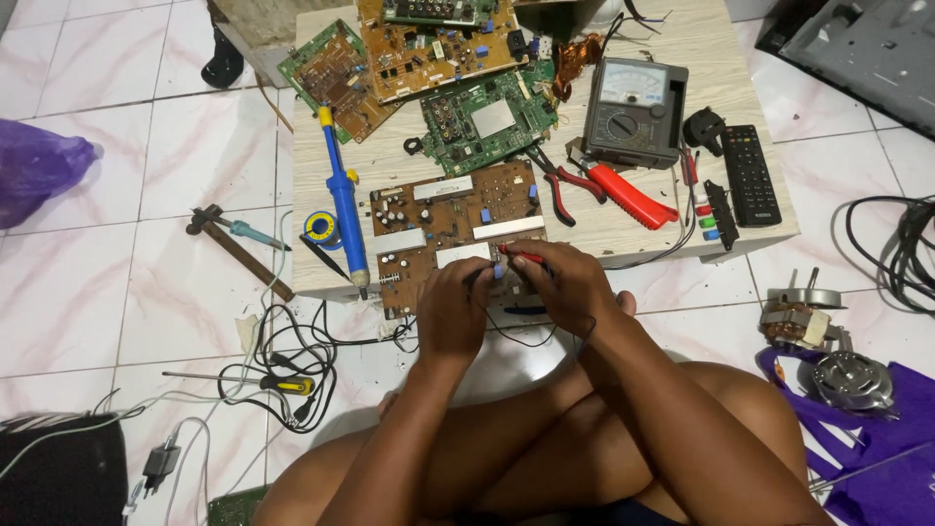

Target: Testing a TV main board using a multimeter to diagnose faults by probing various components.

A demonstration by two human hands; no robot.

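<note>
Blue desoldering pump (343,200) and solder spool (321,228) left of the hands, red-handled pliers (563,187) and analog multimeter (633,112) beyond the right; brown circuit board (453,229) directly under both, left hand (454,304) pinching a black probe, right hand (565,282) clamped on red probe (523,257), hands close together.

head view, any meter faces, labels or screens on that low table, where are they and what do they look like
Analog multimeter: upper right of the table, dark grey box, pale dial face on top, round selector knob below.
Remote control: right edge of the table, long black bar with rows of small buttons.
White label strips: on the brown circuit board just above the hands, narrow rectangles.
No lit screen in view.
</note>
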